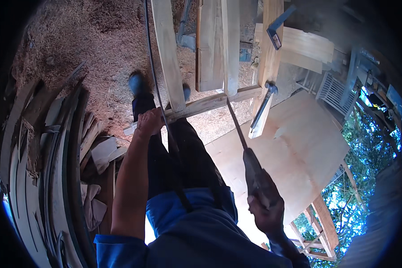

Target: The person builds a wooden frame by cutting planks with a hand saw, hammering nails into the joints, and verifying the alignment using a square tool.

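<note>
My right hand (267, 210) is wrapped round the handle of a handsaw (239, 129). The blade appears nearly edge-on, and its tip reaches a wooden crosspiece (205, 104) where a long upright strip (231, 49) meets it. Whether the teeth touch the wood, I cannot tell. Near the crosspiece's left end, my left hand (151, 121) is closed over the wood. Beside it, a second long strip (167, 53) joins the crosspiece. A hammer (264, 106) lies on a wide plank (270, 62) at the right, with a try square (277, 33) farther up.
A dark cable (152, 67) hangs past my left hand. Stacked boards and slabs (53, 178) crowd the left side. A large plywood sheet (290, 147) spreads out at the right, and a white slatted rack (337, 94) stands beyond it. Shavings (94, 53) cover the ground.
</note>
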A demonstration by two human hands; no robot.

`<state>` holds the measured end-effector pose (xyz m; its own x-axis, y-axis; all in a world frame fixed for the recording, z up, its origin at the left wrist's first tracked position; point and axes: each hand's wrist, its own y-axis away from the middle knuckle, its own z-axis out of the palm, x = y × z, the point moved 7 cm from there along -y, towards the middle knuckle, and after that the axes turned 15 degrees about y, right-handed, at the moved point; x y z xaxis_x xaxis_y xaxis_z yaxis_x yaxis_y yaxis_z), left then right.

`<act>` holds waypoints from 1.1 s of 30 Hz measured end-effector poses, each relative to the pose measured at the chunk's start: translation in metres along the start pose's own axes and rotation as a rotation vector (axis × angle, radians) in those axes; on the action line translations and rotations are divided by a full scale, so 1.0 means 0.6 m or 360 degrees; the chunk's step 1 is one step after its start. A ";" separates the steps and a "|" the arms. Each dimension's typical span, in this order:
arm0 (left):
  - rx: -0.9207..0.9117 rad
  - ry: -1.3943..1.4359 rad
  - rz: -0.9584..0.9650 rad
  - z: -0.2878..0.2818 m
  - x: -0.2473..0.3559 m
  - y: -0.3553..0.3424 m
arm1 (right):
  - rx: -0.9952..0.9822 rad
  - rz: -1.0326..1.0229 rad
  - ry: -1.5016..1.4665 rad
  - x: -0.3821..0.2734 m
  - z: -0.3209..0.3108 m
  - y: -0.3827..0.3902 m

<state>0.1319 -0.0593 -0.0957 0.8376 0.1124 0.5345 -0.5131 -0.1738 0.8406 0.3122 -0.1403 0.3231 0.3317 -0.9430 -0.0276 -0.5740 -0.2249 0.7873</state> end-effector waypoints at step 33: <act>-0.0112 0.0623 0.0021 0.010 0.039 -0.065 | -0.0526 0.0484 -0.1483 0.029 0.151 -0.143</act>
<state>0.1728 -0.0556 -0.1164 0.7030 0.4777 0.5269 -0.5462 -0.1118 0.8301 0.2994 -0.1597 0.1994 -0.5850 -0.7962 -0.1544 -0.2559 0.0005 0.9667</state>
